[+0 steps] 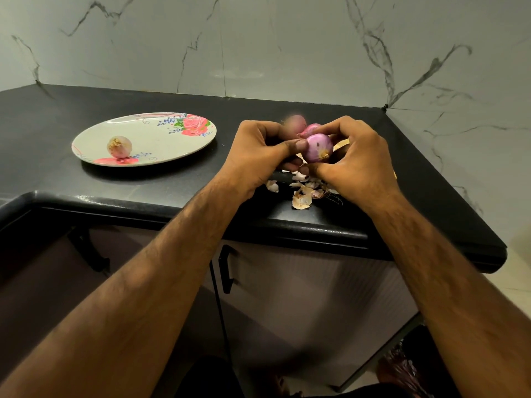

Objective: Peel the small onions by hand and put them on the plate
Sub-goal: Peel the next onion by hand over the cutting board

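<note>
Left hand [258, 147] and right hand [353, 156] both pinch a purple onion [317, 147] above the desk [172, 191], fingers [296, 145] clamped on it so skin falls onto the peel scraps [301, 196]. One peeled onion [119, 146] lies on the floral plate [161, 139]; two unpeeled onions [296, 124] wait behind the hands.

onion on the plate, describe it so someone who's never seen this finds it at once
On the black countertop, toward the left, lies an oval floral plate. A small onion sits near its front left rim. It is pale, peeled and alone, unlike the purple onion held to the right.
</note>
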